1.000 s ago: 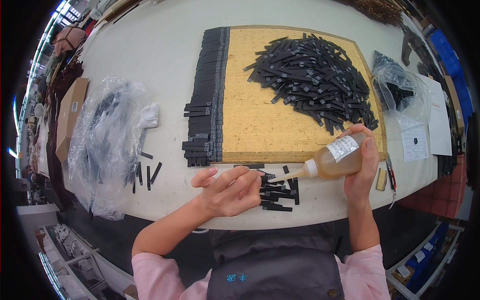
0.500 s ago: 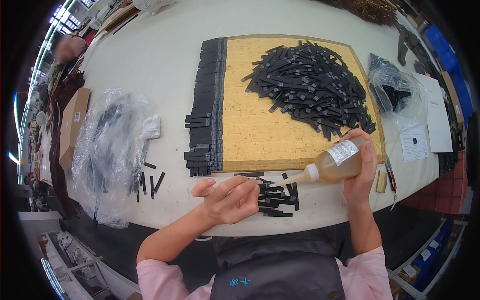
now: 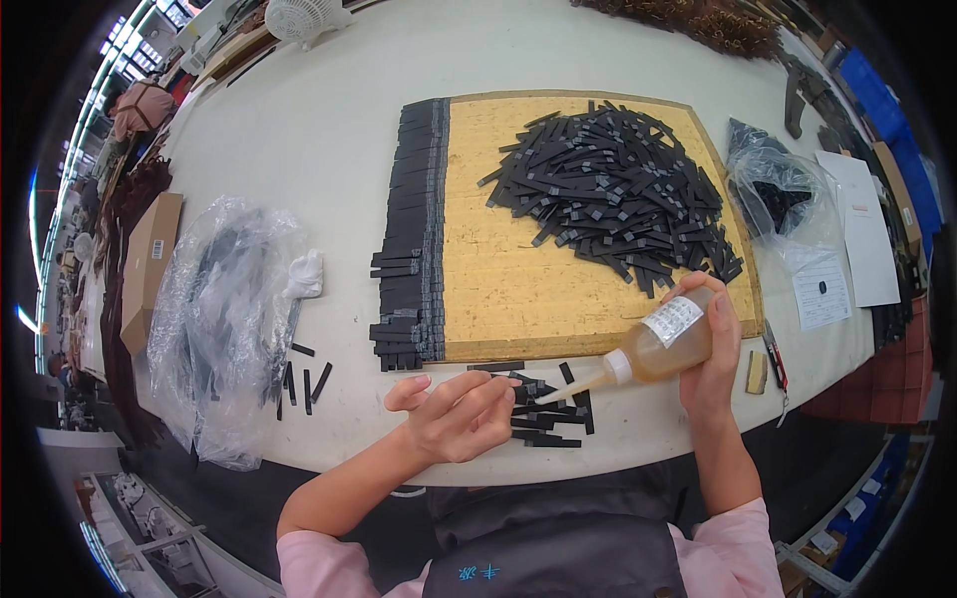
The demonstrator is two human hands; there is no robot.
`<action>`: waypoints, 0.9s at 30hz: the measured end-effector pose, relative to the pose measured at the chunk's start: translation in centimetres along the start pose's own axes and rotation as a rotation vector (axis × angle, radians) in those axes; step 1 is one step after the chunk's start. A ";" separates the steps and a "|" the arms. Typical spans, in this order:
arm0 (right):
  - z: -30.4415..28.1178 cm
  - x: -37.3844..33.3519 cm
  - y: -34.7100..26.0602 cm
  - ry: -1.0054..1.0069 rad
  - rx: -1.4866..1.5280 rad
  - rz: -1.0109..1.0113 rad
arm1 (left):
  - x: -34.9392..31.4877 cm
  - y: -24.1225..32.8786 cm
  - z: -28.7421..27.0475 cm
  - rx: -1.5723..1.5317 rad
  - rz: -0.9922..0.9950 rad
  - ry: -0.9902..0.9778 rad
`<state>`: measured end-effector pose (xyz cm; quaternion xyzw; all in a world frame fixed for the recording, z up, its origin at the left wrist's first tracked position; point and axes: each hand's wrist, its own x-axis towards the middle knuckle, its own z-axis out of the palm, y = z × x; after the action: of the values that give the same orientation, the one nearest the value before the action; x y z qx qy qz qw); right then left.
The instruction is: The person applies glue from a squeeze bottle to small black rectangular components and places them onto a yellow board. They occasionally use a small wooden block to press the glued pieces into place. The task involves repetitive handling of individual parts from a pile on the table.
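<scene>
My right hand point(image 3: 714, 351) is wrapped round a squeeze bottle point(image 3: 683, 349) of amber liquid with a white collar and a pale label. Tilted down to the left, its long thin nozzle point(image 3: 578, 388) ends close to the fingers of my left hand point(image 3: 461, 415). That hand is curled, with thumb and fingers pinched together; whatever sits in the pinch is too small to make out. Beneath the nozzle lie several loose black strips point(image 3: 548, 442). Beyond my hands, a heap of black strips point(image 3: 618, 189) covers part of a yellow board point(image 3: 469, 299).
Overlapping black strips point(image 3: 411, 199) line the board's left edge. A clear plastic bag point(image 3: 224, 339) and an open carton point(image 3: 152, 259) stand left. Rightward are another bag point(image 3: 783, 189), papers point(image 3: 823, 289), a yellowish block point(image 3: 757, 372) and a red-handled cutter point(image 3: 777, 357). The white table point(image 3: 349, 439) ends near me.
The whole scene sits slightly lower in the picture. The nozzle tip has dropped a little toward the loose strips; both hands keep their grips.
</scene>
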<state>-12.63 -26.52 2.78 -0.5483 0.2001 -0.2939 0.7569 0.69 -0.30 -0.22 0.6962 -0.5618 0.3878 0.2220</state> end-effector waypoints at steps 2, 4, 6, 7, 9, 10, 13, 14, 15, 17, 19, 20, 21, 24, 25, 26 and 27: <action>0.2 0.0 0.1 0.041 -0.075 -0.022 | 0.0 0.0 -0.1 -0.009 0.001 -0.010; 0.2 0.0 0.1 0.033 -0.122 -0.035 | 0.1 0.0 0.0 0.005 0.009 -0.005; 0.0 0.0 0.0 -0.023 -0.141 -0.038 | 0.1 0.0 -0.1 0.010 0.008 -0.006; 0.0 -0.1 -0.2 -0.049 -0.112 -0.009 | 0.0 0.0 -0.1 0.006 0.002 -0.009; -0.1 -0.1 -0.6 -0.099 -0.056 0.049 | 0.0 0.0 -0.1 0.003 -0.003 -0.009; -0.1 -0.1 -0.6 -0.067 -0.026 0.047 | -0.1 0.0 -0.1 0.004 -0.002 -0.007; 0.1 0.0 -0.3 0.018 0.009 0.024 | 0.1 0.0 -0.2 0.000 0.006 0.000; 0.1 0.0 -0.2 0.037 -0.015 0.006 | 0.1 0.0 -0.2 -0.004 0.009 0.002; 0.1 0.0 -0.1 0.057 -0.040 -0.013 | 0.0 0.0 -0.2 -0.004 0.008 -0.002; -0.1 0.0 0.1 0.056 -0.059 -0.025 | 0.1 0.1 -0.3 -0.009 0.008 -0.008; -0.2 0.0 0.1 0.040 -0.072 -0.027 | 0.2 0.1 -0.3 -0.008 0.009 -0.006; -0.1 0.0 0.0 0.025 -0.074 -0.023 | 0.2 0.0 -0.4 -0.005 0.009 -0.006; 0.0 0.0 0.0 0.010 -0.077 -0.019 | 0.2 0.0 -0.5 -0.002 0.009 -0.010; -0.4 -0.1 0.0 0.031 -0.093 -0.062 | 0.4 0.1 -0.5 -0.003 0.008 -0.011; -0.4 0.0 0.1 0.031 -0.075 -0.055 | 0.5 0.1 -0.5 -0.007 0.008 -0.014; -0.5 0.0 0.1 0.031 -0.057 -0.049 | 0.5 0.1 -0.4 -0.010 0.008 -0.017; -0.5 0.0 0.2 0.031 -0.038 -0.042 | 0.5 0.1 -0.4 -0.014 0.007 -0.019</action>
<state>-12.90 -26.87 2.47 -0.5622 0.2058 -0.3143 0.7367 0.56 -0.34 0.42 0.6962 -0.5690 0.3783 0.2201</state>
